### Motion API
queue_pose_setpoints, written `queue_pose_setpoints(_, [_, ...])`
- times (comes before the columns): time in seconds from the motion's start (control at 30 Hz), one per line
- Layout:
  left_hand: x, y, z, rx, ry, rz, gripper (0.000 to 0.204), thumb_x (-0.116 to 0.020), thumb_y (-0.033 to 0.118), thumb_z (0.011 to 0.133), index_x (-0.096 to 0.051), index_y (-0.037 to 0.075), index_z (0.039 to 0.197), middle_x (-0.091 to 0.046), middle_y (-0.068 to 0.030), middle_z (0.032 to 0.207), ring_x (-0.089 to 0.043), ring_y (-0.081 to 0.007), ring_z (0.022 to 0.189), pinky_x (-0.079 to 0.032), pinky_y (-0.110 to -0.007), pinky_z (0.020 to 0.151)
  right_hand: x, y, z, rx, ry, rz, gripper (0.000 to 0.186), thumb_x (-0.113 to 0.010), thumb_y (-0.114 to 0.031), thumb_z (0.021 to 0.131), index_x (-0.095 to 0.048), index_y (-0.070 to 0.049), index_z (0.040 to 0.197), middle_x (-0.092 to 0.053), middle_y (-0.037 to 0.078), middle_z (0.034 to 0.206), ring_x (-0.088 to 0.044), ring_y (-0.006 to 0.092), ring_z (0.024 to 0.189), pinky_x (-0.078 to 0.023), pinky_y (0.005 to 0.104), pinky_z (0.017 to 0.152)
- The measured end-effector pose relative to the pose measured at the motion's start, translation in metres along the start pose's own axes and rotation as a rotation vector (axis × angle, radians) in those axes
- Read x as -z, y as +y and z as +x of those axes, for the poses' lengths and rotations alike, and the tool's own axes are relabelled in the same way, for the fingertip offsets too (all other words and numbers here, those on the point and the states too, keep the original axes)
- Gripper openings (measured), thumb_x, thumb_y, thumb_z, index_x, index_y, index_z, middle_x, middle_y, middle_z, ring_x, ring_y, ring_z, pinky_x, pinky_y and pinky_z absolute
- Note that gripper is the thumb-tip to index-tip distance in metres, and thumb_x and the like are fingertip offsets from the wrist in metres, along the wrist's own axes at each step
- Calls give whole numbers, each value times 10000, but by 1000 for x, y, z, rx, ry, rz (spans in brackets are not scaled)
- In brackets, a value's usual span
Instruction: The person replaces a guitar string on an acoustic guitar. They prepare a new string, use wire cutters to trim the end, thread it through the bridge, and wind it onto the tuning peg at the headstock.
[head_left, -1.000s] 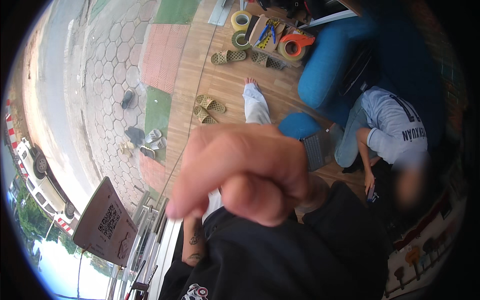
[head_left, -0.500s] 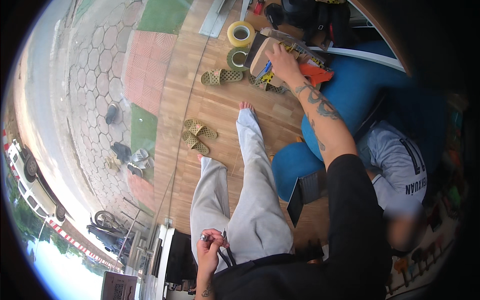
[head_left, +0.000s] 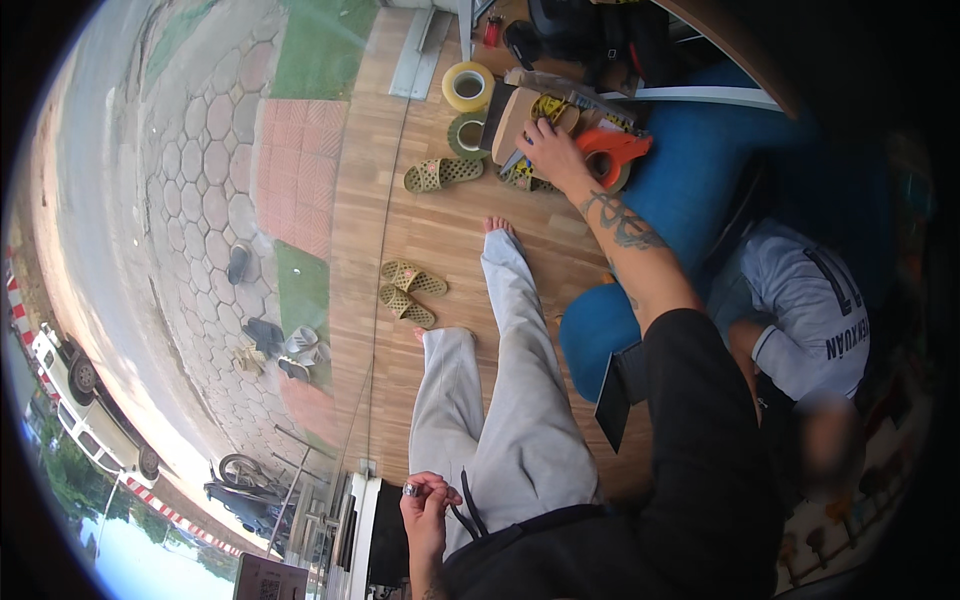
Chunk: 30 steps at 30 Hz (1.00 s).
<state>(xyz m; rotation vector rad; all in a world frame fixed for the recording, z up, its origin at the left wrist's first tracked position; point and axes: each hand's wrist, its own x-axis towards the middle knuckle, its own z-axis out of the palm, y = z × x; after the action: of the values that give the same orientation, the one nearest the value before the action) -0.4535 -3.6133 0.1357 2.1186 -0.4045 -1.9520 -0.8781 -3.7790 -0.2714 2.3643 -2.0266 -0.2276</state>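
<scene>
My right hand [head_left: 550,150] reaches into the box of tools at the top centre, fingers curled over tan cardboard pieces [head_left: 513,114], a yellow-and-black item [head_left: 550,108] and blue handles; what it grips is hidden. Beside it is an orange tape dispenser [head_left: 625,145]. A yellow tape roll [head_left: 468,72] and an olive tape roll [head_left: 462,134] lie left of the box. My left hand [head_left: 428,500], with a silver ring, is pinched at my lap by the dark drawstrings [head_left: 473,510] of my pale trousers, around something too small to make out.
Olive slippers [head_left: 408,280] lie on the wooden floor [head_left: 420,225]. At right, a person [head_left: 800,310] in a pale shirt curls beside blue cushions [head_left: 600,320] and an open laptop [head_left: 620,400]. Left, beyond glass, are paving, shoes [head_left: 300,350], a white vehicle and a motorbike.
A hand that filled the view a second earlier is gone from close up; my right arm now stretches to the tool box, fingers shifted slightly since half a second ago. The view has shifted.
</scene>
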Motion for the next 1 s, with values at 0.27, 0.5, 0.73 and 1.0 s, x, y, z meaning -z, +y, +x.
queue_pose_setpoints(0.27, [-18,2,8,63,-18,66,117,-531,-18,939,-528,12,1052,-576,-63,823,-619,-170,721,-539,-307,677,5,-31,-13,-770,225,593,526,-639,-95,832,-495,-89,1338,-524,173,1183,-532,379,1117,-483,441,920])
queue_pose_setpoints(0.5, [-31,0,18,75,-54,51,74,-550,-9,961,-538,9,1031,-597,-67,840,-640,-168,762,-550,-316,720,-13,-27,-7,-918,271,758,277,-614,-56,865,-535,-70,1130,-574,188,1141,-600,414,1014,-536,456,790])
queue_pose_setpoints(0.73, [-44,11,22,47,-30,63,158,-510,-34,924,-515,8,1076,-576,-61,826,-609,-163,724,-537,-326,725,31,-54,-41,-987,550,1553,170,-629,-29,912,-529,-34,1050,-660,111,1019,-678,232,905,-554,332,773])
queue_pose_setpoints(1.0, [-46,15,20,55,-64,106,192,-495,-45,903,-510,-3,1089,-571,-51,812,-596,-163,707,-540,-352,752,151,-121,-142,-1025,73,2328,106,-621,-16,937,-603,-70,1027,-627,123,1179,-674,192,969,-550,308,789])
